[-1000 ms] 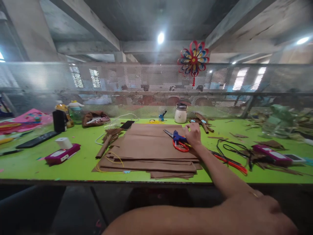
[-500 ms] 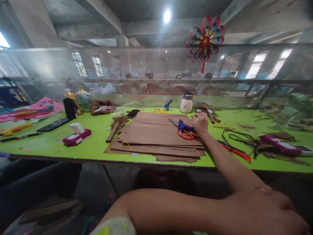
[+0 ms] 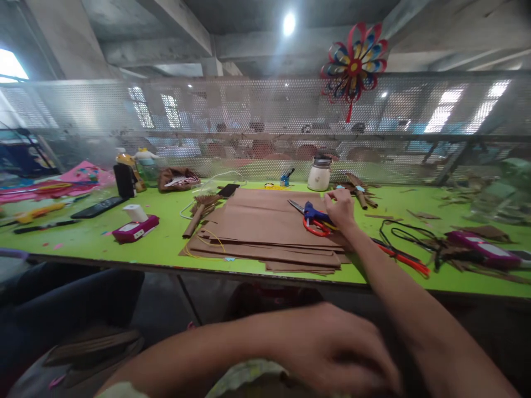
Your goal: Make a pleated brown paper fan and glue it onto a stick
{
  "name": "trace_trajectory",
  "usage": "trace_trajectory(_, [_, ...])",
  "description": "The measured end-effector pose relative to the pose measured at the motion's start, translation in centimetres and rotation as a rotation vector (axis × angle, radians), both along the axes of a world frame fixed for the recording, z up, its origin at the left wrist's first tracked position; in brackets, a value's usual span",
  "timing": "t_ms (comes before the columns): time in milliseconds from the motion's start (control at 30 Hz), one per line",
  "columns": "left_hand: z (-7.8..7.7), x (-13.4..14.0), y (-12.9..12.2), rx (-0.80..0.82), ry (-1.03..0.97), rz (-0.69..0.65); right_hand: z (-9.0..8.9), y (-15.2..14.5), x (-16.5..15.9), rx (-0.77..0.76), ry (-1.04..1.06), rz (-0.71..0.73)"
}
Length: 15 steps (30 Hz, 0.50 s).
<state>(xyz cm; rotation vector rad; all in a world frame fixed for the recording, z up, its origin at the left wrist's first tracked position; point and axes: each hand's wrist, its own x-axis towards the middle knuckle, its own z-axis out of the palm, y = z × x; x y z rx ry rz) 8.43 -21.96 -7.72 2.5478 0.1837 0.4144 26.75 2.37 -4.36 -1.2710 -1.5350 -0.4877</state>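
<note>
My right hand (image 3: 341,208) rests at the right edge of a stack of brown paper sheets (image 3: 265,215), fingers curled in. Whatever it may hold is hidden. Touching or almost touching its fingers are scissors (image 3: 311,212) with blue handles, lying on the sheets among red handle loops and a yellow part; blades point to the far left. Below the table edge, close to my body, my left hand (image 3: 344,348) is smeared by motion, and its fingers do not show clearly. Thin yellow string (image 3: 213,240) lies on the stack's left corner beside a rolled brown paper piece (image 3: 194,218).
On the green table (image 3: 161,249) stand a magenta box (image 3: 135,228) at left and a white jar (image 3: 319,174) behind the stack. Black cord (image 3: 398,228), red-handled pliers-like tool (image 3: 410,262) and another magenta box (image 3: 481,249) lie right. A perforated metal screen (image 3: 249,110) rises behind.
My left hand has moved left, away from my right forearm, to the middle in front of my body. My right hand has stayed by the scissors. The view has shifted slightly.
</note>
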Motion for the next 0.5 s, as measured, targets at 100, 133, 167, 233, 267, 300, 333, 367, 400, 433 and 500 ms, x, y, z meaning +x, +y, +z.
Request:
trace_trajectory(100, [5.8, -8.0, 5.6, -0.117, -0.115, 0.385, 1.9, -3.2, -3.8, -0.07, -0.114, 0.305])
trace_trajectory(133, [6.5, -10.7, 6.8, -0.087, -0.146, 0.594, 2.4, -4.6, -5.5, -0.115, -0.212, 0.443])
trace_trajectory(167, [6.8, -13.3, 7.8, -0.052, -0.146, 0.776, 2.9, -6.1, -7.4, -0.173, -0.325, 0.566])
trace_trajectory(233, [6.4, -17.9, 9.2, 0.016, -0.147, 1.089, 3.3, -8.7, -10.9, -0.258, -0.521, 0.709])
trace_trajectory(267, [5.9, -19.9, 9.7, 0.054, -0.125, 1.198, 3.3, -9.7, -12.5, -0.302, -0.614, 0.749])
trace_trajectory(300, [5.5, -21.5, 10.0, 0.11, -0.081, 1.284, 3.2, -10.4, -13.9, -0.348, -0.687, 0.758])
trace_trajectory(333, [5.1, -22.9, 10.3, 0.193, -0.04, 1.357, 3.0, -10.9, -15.0, -0.389, -0.727, 0.74])
trace_trajectory(367, [4.7, -24.0, 10.5, 0.272, -0.014, 1.412, 2.6, -11.0, -15.8, -0.438, -0.776, 0.736])
trace_trajectory(400, [4.3, -24.7, 10.6, 0.307, 0.023, 1.437, 2.3, -11.0, -16.4, -0.481, -0.813, 0.725])
trace_trajectory(433, [4.0, -25.2, 10.6, 0.309, 0.045, 1.461, 2.0, -10.9, -16.9, -0.517, -0.84, 0.707])
trace_trajectory(500, [3.5, -25.4, 10.6, 0.245, 0.05, 1.487, 1.3, -10.4, -17.5, -0.555, -0.877, 0.663])
